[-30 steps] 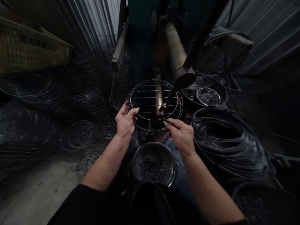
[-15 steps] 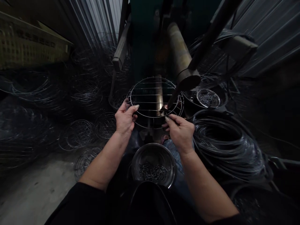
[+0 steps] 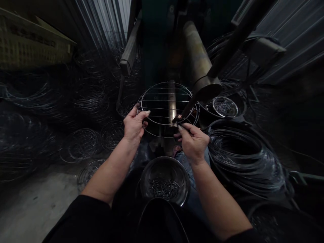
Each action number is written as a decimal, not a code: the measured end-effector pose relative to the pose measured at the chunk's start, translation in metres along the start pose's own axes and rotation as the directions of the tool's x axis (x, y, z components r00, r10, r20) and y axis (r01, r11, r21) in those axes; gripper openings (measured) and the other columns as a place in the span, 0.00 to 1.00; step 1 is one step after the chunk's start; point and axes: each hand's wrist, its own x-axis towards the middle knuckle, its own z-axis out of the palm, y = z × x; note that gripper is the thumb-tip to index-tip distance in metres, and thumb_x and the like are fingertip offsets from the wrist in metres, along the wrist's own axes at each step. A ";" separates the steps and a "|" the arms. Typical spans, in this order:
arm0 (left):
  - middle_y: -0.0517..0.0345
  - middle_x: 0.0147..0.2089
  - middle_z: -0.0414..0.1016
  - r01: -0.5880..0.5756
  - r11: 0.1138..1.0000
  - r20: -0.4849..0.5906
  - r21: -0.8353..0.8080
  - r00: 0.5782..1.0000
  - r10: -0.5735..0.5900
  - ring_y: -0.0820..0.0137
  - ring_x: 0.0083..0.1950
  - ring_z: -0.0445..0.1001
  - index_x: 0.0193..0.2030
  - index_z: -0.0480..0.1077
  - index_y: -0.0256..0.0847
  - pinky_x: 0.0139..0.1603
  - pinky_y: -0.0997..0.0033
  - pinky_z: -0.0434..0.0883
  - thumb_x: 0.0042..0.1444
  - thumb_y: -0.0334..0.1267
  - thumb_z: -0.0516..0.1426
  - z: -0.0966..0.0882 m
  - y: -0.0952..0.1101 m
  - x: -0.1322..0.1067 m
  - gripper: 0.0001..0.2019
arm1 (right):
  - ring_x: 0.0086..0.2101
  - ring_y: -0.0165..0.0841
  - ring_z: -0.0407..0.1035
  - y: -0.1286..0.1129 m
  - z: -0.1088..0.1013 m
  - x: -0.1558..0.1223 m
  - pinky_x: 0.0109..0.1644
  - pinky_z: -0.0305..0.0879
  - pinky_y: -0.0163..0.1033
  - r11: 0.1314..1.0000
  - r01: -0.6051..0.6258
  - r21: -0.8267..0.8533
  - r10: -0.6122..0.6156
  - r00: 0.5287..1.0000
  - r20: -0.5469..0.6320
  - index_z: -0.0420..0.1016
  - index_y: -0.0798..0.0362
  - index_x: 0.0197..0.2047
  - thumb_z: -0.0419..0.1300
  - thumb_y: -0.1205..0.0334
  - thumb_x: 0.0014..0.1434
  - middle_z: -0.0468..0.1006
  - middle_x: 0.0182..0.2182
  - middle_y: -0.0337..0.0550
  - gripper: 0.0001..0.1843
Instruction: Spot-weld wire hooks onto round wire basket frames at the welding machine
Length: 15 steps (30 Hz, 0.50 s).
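Observation:
My left hand (image 3: 134, 123) is closed on the left rim of a round wire rack (image 3: 162, 93), thumb on top. The rack has thin parallel bars inside a ring, with a second ring lower down. My right hand (image 3: 193, 140) is pinched at the rack's near right edge, just below a dark slanted metal arm with a coppery tip (image 3: 178, 117). What sits between those fingertips is too small to make out. A brass-coloured bar (image 3: 172, 101) runs beneath the rack. Below my hands, a metal bowl (image 3: 186, 179) holds many short metal pieces (image 3: 164, 188).
A thick metal cylinder (image 3: 198, 47) juts from the machine at upper right. Coiled wire (image 3: 243, 158) lies to the right, behind it a small dish of metal pieces (image 3: 225, 107). Wire racks (image 3: 83, 145) are piled on the left, near a yellow crate (image 3: 32, 44).
The view has shifted slightly. The wire rack tilts a little differently, its near edge closer to the coppery tip. Both hands keep nearly the same grip and place.

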 end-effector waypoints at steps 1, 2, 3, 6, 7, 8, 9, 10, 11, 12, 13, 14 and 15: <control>0.64 0.29 0.68 0.002 1.000 0.002 0.005 1.000 -0.002 0.75 0.26 0.70 0.48 0.72 0.41 0.18 0.80 0.58 0.31 0.29 0.68 0.000 0.000 0.002 0.31 | 0.23 0.33 0.74 0.001 0.000 0.001 0.25 0.70 0.36 1.000 -0.003 -0.004 0.003 1.000 0.002 0.79 0.56 0.37 0.61 0.59 0.55 0.77 0.24 0.42 0.10; 0.64 0.28 0.68 0.004 1.000 0.004 0.010 1.000 -0.004 0.75 0.26 0.70 0.48 0.72 0.41 0.18 0.80 0.57 0.31 0.29 0.68 0.000 -0.001 0.003 0.31 | 0.24 0.34 0.74 0.002 0.001 0.001 0.25 0.71 0.36 1.000 -0.007 -0.005 0.007 1.000 0.005 0.79 0.56 0.37 0.61 0.59 0.55 0.77 0.24 0.42 0.10; 0.64 0.28 0.68 0.006 1.000 0.009 0.015 1.000 -0.006 0.75 0.26 0.70 0.48 0.72 0.41 0.18 0.80 0.57 0.31 0.29 0.68 0.000 -0.001 0.005 0.31 | 0.25 0.34 0.74 0.002 0.001 0.002 0.26 0.71 0.36 1.000 -0.010 -0.002 0.010 1.000 0.004 0.79 0.56 0.37 0.61 0.59 0.55 0.78 0.24 0.42 0.10; 0.65 0.27 0.68 0.011 1.000 0.022 0.018 1.000 -0.011 0.75 0.26 0.70 0.49 0.71 0.42 0.18 0.80 0.57 0.31 0.29 0.68 0.001 -0.001 0.009 0.32 | 0.24 0.34 0.74 0.002 0.001 0.004 0.26 0.71 0.36 1.000 -0.014 0.014 0.014 1.000 -0.002 0.78 0.57 0.36 0.61 0.59 0.54 0.78 0.25 0.43 0.11; 0.65 0.27 0.68 0.014 1.000 0.029 0.019 0.999 -0.014 0.75 0.25 0.70 0.48 0.71 0.42 0.18 0.80 0.57 0.30 0.29 0.68 0.002 0.000 0.009 0.32 | 0.24 0.34 0.74 0.001 0.001 0.005 0.25 0.71 0.36 1.000 -0.017 0.019 0.017 1.000 -0.003 0.78 0.57 0.36 0.61 0.58 0.54 0.78 0.24 0.42 0.11; 0.65 0.27 0.68 0.015 1.000 0.036 0.021 0.999 -0.016 0.75 0.25 0.70 0.48 0.71 0.42 0.18 0.81 0.57 0.30 0.29 0.68 0.003 0.001 0.010 0.32 | 0.23 0.34 0.74 0.000 0.002 0.006 0.25 0.70 0.36 1.000 -0.021 0.023 0.021 1.000 -0.004 0.78 0.57 0.36 0.61 0.58 0.54 0.77 0.24 0.42 0.11; 0.65 0.27 0.68 0.017 1.000 0.041 0.023 0.999 -0.018 0.75 0.25 0.70 0.48 0.72 0.42 0.18 0.81 0.56 0.30 0.29 0.67 0.004 0.001 0.011 0.32 | 0.23 0.34 0.74 0.000 0.002 0.007 0.25 0.70 0.35 0.999 -0.025 0.029 0.025 1.000 -0.006 0.78 0.57 0.36 0.61 0.58 0.54 0.77 0.23 0.42 0.11; 0.65 0.27 0.68 0.020 0.999 0.043 0.025 0.999 -0.021 0.76 0.24 0.69 0.49 0.71 0.42 0.18 0.81 0.56 0.30 0.29 0.67 0.005 0.002 0.012 0.32 | 0.23 0.34 0.73 -0.001 0.003 0.008 0.24 0.69 0.35 0.999 -0.029 0.037 0.029 1.000 -0.006 0.78 0.57 0.35 0.61 0.59 0.54 0.77 0.22 0.41 0.11; 0.65 0.26 0.68 0.024 0.999 0.043 0.028 0.999 -0.025 0.76 0.24 0.69 0.49 0.71 0.42 0.18 0.81 0.55 0.30 0.28 0.67 0.007 0.003 0.012 0.32 | 0.22 0.33 0.73 -0.002 0.003 0.009 0.24 0.69 0.35 0.998 -0.033 0.049 0.033 0.999 -0.007 0.78 0.57 0.35 0.61 0.59 0.53 0.76 0.22 0.41 0.10; 0.65 0.26 0.68 0.028 0.999 0.039 0.032 0.999 -0.029 0.76 0.23 0.69 0.50 0.71 0.42 0.18 0.81 0.55 0.31 0.28 0.67 0.009 0.003 0.013 0.33 | 0.22 0.33 0.73 -0.003 0.004 0.010 0.23 0.68 0.35 0.997 -0.037 0.064 0.037 0.999 -0.007 0.78 0.57 0.34 0.61 0.59 0.53 0.76 0.22 0.41 0.10; 0.65 0.26 0.68 0.033 0.999 0.035 0.037 0.999 -0.035 0.76 0.23 0.69 0.51 0.70 0.42 0.18 0.81 0.55 0.31 0.28 0.67 0.010 0.004 0.014 0.33 | 0.22 0.33 0.73 -0.005 0.004 0.011 0.23 0.68 0.35 0.996 -0.042 0.079 0.042 0.999 -0.005 0.78 0.57 0.34 0.61 0.59 0.53 0.76 0.22 0.41 0.10; 0.64 0.25 0.69 0.040 0.998 0.033 0.044 0.999 -0.041 0.75 0.23 0.69 0.51 0.70 0.42 0.18 0.81 0.55 0.31 0.28 0.66 0.011 0.004 0.015 0.34 | 0.21 0.33 0.73 -0.006 0.004 0.012 0.23 0.67 0.34 0.995 -0.050 0.092 0.050 0.999 -0.004 0.78 0.57 0.34 0.61 0.59 0.52 0.76 0.22 0.41 0.10; 0.64 0.25 0.69 0.046 0.998 0.032 0.051 0.998 -0.048 0.75 0.23 0.69 0.52 0.70 0.41 0.18 0.81 0.55 0.31 0.28 0.66 0.012 0.004 0.015 0.34 | 0.21 0.33 0.73 -0.008 0.004 0.013 0.22 0.67 0.34 0.993 -0.060 0.098 0.061 0.998 0.000 0.78 0.58 0.33 0.61 0.59 0.52 0.76 0.21 0.41 0.10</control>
